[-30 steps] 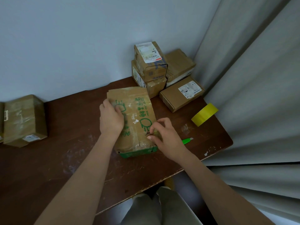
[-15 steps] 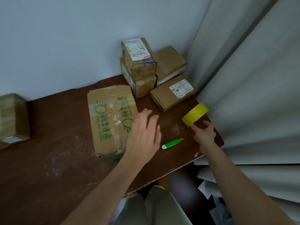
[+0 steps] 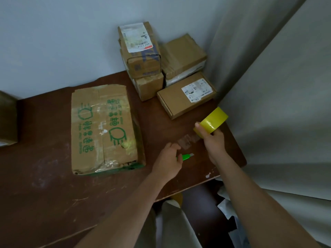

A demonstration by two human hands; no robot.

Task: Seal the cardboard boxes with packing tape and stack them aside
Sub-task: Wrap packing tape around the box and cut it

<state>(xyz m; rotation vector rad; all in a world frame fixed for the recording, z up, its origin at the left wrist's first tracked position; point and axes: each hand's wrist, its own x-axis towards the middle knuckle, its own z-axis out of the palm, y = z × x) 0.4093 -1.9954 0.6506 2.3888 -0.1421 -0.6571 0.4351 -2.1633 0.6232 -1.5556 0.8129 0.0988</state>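
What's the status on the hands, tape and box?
Right hand grips yellow tape roll. Left hand touching green cutter. Green-printed cardboard box unobstructed.

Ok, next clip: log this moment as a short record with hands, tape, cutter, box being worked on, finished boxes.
right hand: grips the yellow tape roll, a clear strip pulled out toward the left
left hand: at the strip's end, over the green cutter; grip unclear
box in work: green-printed box, flat on the table
stacked boxes: far corner
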